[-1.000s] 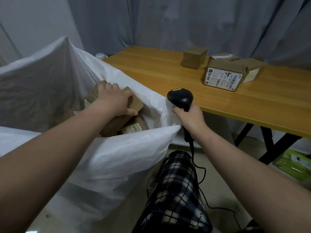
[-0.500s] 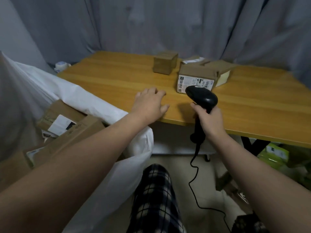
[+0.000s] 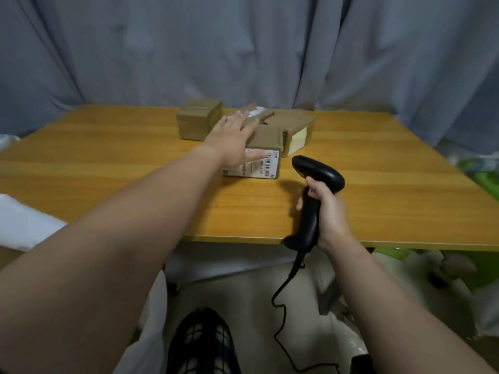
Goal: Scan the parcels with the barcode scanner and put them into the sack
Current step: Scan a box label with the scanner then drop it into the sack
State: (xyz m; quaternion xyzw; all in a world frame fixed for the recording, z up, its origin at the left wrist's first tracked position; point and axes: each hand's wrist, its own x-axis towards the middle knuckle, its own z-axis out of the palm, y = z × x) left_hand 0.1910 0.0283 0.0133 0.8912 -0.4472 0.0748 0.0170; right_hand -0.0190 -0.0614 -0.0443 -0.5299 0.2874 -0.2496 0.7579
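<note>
— What was seen on the light wooden table (image 3: pixel 108 171)?

— Three parcels were seen grouped near its far edge, in front of a grey curtain (image 3: pixel 243 49). A small brown cardboard box (image 3: pixel 198 122) was placed on the left. A brown cardboard parcel with a white barcode label (image 3: pixel 266 147) was placed in the middle. A flat brown parcel with a pale yellow side (image 3: pixel 297 130) was set just beside it on the right.

— How were the hands placed?

— The left hand (image 3: pixel 232 136) was stretched out over the labelled parcel, fingers straight and spread, with the thumb laid across the label. Whether the cardboard was actually touched could not be told. The right hand (image 3: pixel 328 211) was wrapped around the grip of a black handheld barcode scanner (image 3: pixel 316 184). The scanner was held upright above the table's near edge, its head pointed toward the label. A black cable (image 3: pixel 283 319) was seen hanging from its base.

— And the sack?

— Only part of the white plastic sack (image 3: pixel 24 220) was shown, at the left edge, well apart from the parcels.
</note>
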